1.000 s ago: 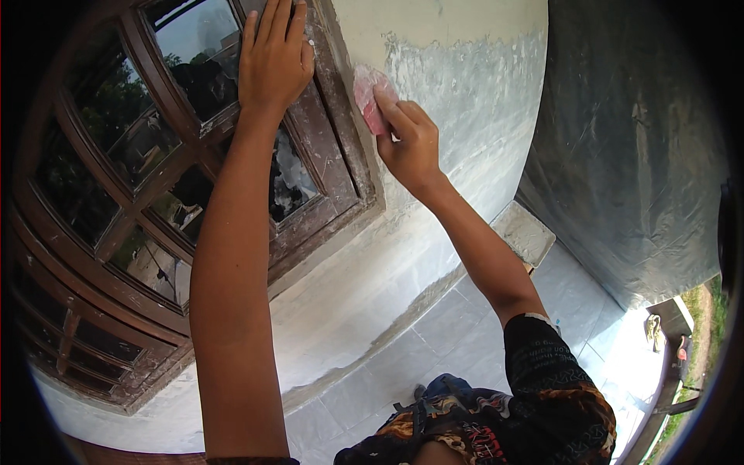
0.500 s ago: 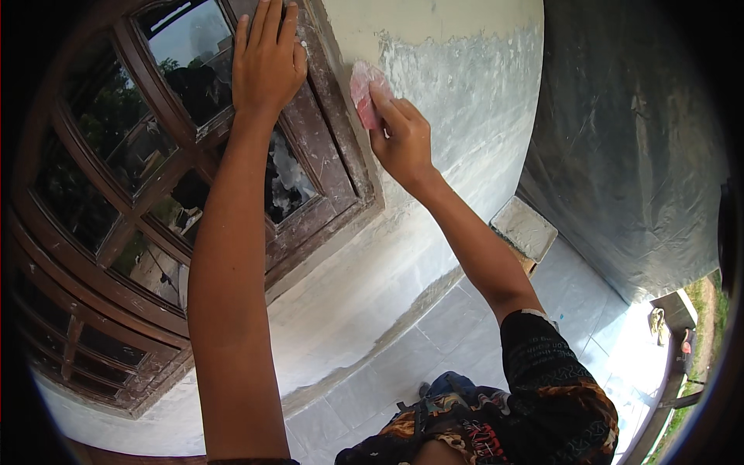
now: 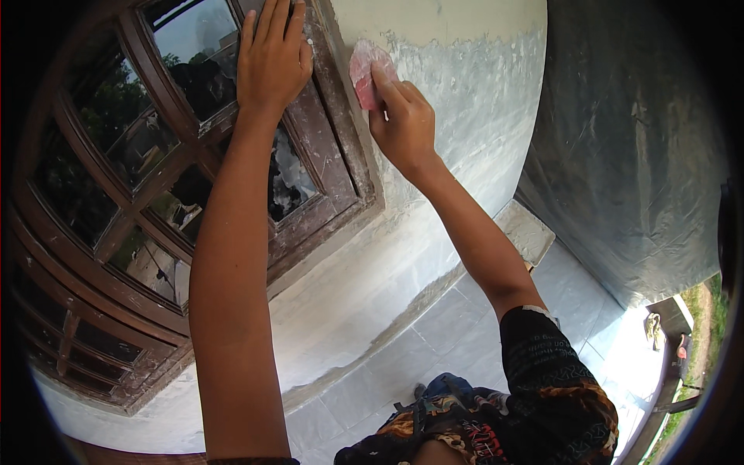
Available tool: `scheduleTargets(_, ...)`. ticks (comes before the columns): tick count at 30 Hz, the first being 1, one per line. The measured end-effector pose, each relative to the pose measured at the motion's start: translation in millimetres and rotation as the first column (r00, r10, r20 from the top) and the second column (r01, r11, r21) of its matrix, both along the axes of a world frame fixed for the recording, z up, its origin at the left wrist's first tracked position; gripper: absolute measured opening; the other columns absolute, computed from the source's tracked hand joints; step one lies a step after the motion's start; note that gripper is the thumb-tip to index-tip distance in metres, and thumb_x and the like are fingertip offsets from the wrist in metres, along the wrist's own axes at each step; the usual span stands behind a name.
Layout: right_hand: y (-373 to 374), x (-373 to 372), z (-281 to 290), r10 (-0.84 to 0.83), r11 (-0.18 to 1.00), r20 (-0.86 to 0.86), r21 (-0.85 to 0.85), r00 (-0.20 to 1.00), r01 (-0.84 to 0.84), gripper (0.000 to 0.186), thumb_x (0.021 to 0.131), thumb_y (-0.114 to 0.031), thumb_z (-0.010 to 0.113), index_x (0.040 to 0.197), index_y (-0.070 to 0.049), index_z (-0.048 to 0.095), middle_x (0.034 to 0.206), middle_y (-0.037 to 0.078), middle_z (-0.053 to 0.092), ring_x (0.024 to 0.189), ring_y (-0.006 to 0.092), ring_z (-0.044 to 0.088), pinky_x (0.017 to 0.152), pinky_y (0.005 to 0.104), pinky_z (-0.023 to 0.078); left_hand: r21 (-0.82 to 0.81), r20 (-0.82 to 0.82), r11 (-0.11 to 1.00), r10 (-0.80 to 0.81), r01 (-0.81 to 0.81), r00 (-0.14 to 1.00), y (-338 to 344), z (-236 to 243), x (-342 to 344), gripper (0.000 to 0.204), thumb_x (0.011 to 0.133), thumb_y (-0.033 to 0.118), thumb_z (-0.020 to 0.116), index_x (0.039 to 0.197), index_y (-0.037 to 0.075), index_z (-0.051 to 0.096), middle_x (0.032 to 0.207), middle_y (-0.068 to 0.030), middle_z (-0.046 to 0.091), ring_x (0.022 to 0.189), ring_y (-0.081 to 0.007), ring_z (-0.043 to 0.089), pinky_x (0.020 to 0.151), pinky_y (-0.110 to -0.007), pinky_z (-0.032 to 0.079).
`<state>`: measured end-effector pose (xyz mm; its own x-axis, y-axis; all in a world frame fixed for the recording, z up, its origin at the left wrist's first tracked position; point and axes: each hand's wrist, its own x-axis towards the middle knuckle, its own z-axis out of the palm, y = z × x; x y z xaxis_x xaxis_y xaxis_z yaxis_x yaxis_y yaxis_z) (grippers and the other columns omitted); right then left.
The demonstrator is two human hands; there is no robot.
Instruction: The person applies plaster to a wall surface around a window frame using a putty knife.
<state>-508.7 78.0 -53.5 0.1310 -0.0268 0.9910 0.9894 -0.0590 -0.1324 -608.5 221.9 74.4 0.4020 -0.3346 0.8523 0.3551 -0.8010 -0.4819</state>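
My right hand (image 3: 406, 124) pinches a pink, dust-whitened flat piece (image 3: 369, 76) between thumb and fingers. It lies against the wall (image 3: 457, 101), right beside the outer edge of the window frame. Whether it is sandpaper or a scraper, I cannot tell. The wall here is pale cream above and patchy grey-white lower down. My left hand (image 3: 273, 66) rests with fingers stretched out on the brown wooden window frame (image 3: 329, 147); its fingertips reach the top edge of the view. Whitish specks dot the wood.
Dark glass panes (image 3: 194, 58) fill the window at left. A dark plastic sheet (image 3: 628, 155) hangs on the right. A shallow, whitish-crusted tray (image 3: 527, 231) stands below my right forearm, above grey floor tiles (image 3: 434, 333).
My right hand has slid a little upward along the wall with the pink piece. My left hand stays on the window frame; the view has shifted slightly.
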Motion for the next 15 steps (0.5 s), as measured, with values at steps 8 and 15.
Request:
scheduleTargets(8, 11.8, -27.5, -72.6, 0.031, 0.962, -0.079, -0.267, 0.996, -0.051, 0.066, 0.071, 0.002, 0.068, 0.136, -0.005, 0.057, 0.085, 0.010, 0.064, 0.087, 0.0299, 0.065, 0.071, 0.0415, 0.057, -0.002, 0.012, 1.000, 0.030, -0.030, 0.999, 2.0, -2.8, -0.6, 0.056, 0.085, 0.009, 0.057, 0.139, -0.003, 0.049, 0.151, -0.0229, 0.041, 0.145, -0.0349, 0.034, 0.122, -0.049, 0.022)
scheduleTargets(15, 1.9, 4.9, 9.5, -0.005, 1.000, 0.015, -0.004, 1.000, 0.005, 0.057, 0.074, 0.004, 0.069, 0.130, -0.004, 0.060, 0.081, 0.009, 0.063, 0.074, 0.0280, 0.060, 0.063, 0.0394, 0.050, -0.007, 0.004, 1.000, 0.025, -0.025, 1.000, -3.5, 0.5, -1.7, 0.055, 0.085, 0.009, 0.057, 0.138, -0.004, 0.049, 0.150, -0.0230, 0.041, 0.145, -0.0347, 0.034, 0.122, -0.048, 0.023)
